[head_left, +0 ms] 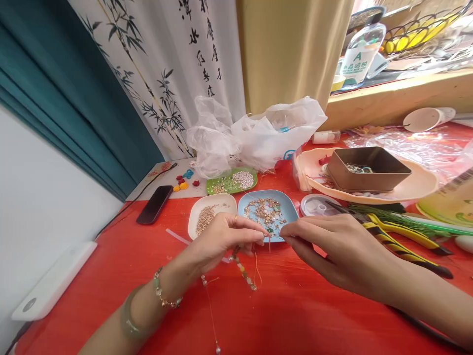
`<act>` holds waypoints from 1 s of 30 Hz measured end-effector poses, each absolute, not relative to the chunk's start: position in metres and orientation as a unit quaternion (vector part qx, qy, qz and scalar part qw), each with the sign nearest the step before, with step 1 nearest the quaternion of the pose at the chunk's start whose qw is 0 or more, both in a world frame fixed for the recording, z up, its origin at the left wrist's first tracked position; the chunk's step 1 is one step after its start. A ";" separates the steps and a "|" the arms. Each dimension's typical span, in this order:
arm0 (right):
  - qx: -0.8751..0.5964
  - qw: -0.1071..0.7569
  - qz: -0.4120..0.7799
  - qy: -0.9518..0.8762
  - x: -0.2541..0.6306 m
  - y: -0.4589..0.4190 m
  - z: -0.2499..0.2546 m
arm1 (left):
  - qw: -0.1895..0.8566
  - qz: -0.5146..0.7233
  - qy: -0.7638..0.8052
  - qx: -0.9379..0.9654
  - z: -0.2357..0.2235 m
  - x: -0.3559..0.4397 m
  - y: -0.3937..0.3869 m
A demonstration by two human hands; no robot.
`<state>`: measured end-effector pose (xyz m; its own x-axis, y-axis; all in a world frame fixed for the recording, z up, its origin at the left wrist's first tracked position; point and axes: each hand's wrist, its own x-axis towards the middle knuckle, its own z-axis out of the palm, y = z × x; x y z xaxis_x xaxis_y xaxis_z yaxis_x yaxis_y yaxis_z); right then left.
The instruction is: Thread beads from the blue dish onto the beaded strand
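Note:
My left hand [225,239] pinches a thin thread with a strand of coloured beads [244,271] that hangs down from it onto the red table [277,310]. My right hand [332,246] is pinched too, its fingertips meeting the left ones at a small piece I cannot make out. Both hands hover just in front of a blue dish [268,209] of gold findings. To its left stands a white dish [210,217] of small gold beads. Behind them is a green dish [232,181] with pearls.
Yellow-handled pliers [399,241] lie right of my right hand. A tan tray [417,190] holds a metal tin [369,170]. A black phone [155,204] lies at the left, white plastic bags [258,135] at the back, a round clear lid [318,204] beside the blue dish.

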<state>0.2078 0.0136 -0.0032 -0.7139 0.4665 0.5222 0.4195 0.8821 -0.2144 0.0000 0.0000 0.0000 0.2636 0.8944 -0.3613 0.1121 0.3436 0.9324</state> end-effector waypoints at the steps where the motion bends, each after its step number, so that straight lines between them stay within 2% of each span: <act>1: -0.243 0.293 0.043 -0.924 0.208 0.014 -0.003 | 0.634 0.308 0.521 0.482 0.000 0.000 0.000; 10: -0.272 0.278 0.089 -0.917 0.206 0.013 -0.006 | 0.673 0.319 0.502 0.440 0.000 0.001 -0.001; 24: -0.263 0.268 0.049 -0.926 0.202 0.012 -0.008 | 0.724 0.292 0.468 0.413 -0.001 0.001 0.000; 30: -0.278 0.271 0.109 -0.915 0.202 0.012 -0.015 | 0.751 0.297 0.447 0.385 0.003 0.004 -0.001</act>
<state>0.2015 0.0124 -0.0146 -0.6991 0.5671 0.4355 0.4488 0.8221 -0.3502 0.0038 -0.0007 0.0028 0.4239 0.7899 -0.4431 -0.1009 0.5274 0.8436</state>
